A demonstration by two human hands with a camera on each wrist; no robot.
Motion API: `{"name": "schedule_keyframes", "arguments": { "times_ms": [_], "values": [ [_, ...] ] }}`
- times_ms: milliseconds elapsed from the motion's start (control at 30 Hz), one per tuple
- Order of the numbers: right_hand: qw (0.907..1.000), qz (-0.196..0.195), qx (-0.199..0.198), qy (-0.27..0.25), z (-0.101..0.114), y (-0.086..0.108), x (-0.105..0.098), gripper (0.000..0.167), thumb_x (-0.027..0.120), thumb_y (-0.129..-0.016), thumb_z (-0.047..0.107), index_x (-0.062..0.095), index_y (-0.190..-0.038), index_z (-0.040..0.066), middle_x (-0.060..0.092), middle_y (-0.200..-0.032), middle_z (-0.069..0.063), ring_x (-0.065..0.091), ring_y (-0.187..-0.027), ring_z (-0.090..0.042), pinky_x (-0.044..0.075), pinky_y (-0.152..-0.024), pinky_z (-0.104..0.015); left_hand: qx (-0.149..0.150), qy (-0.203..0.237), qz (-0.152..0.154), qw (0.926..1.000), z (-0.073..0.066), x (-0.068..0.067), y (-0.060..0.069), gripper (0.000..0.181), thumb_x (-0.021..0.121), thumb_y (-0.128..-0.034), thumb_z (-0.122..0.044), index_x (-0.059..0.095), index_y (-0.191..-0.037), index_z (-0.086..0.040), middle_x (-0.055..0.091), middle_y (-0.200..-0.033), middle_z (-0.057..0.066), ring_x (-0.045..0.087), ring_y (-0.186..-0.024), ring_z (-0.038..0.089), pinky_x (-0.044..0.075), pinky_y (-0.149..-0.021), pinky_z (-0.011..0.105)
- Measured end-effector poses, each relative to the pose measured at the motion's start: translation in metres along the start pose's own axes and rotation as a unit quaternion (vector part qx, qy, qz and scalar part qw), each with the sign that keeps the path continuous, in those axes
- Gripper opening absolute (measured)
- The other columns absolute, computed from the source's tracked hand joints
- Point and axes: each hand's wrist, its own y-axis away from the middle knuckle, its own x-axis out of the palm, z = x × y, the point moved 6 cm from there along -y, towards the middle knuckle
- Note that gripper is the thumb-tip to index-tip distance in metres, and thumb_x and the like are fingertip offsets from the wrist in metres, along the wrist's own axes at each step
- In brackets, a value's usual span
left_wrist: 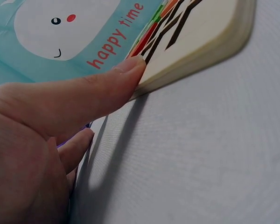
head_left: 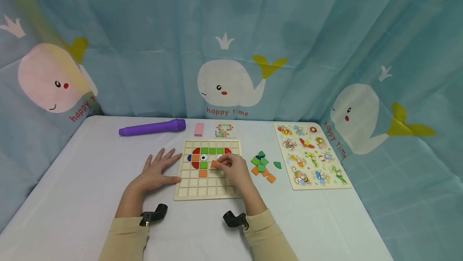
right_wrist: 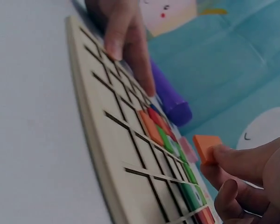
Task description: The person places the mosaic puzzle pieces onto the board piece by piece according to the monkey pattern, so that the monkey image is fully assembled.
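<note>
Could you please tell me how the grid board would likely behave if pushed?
The grid board lies flat, so it would probably slide rather than tip. It looks thick and straight-sided, suggesting stiffness. The coloured tiles sit within its grid, so they might travel along.

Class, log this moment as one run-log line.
right hand: pinches orange tile over grid board | left hand: touches grid board edge | loose tiles: right of grid board
</note>
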Motion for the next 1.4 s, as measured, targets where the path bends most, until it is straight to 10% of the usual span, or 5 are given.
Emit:
{"name": "schedule_keyframes", "arguments": {
  "times_ms": [1033, 1400],
  "values": [
    [0.9890, 0.028, -0.030, 0.142, 0.007, 0.006, 0.020, 0.009, 0.078, -0.090, 0.027, 0.076, -0.094, 0.019, 0.060, -0.073, 0.010, 0.052, -0.068, -0.007, 0.043, -0.059, -0.023, 0.005, 0.006, -0.004, 1.0000, -0.004, -0.003, 0.005, 0.096, 0.077, -0.0777, -0.059, 0.041, -0.156, -0.017, 0.020, -0.168, 0.017, -0.003, -0.155, 0.045, -0.014, -0.119, 0.066],
    [0.9951, -0.018, 0.012, 0.097, -0.003, 0.001, -0.033, 0.016, 0.076, -0.091, 0.023, 0.076, -0.103, 0.012, 0.066, -0.084, 0.003, 0.061, -0.075, -0.015, 0.048, -0.059, -0.027, 0.004, 0.007, -0.006, 1.0000, -0.002, -0.001, 0.003, 0.097, 0.077, -0.0768, -0.061, 0.041, -0.156, -0.019, 0.020, -0.168, 0.016, -0.004, -0.155, 0.045, -0.015, -0.119, 0.066]
  ]
}}
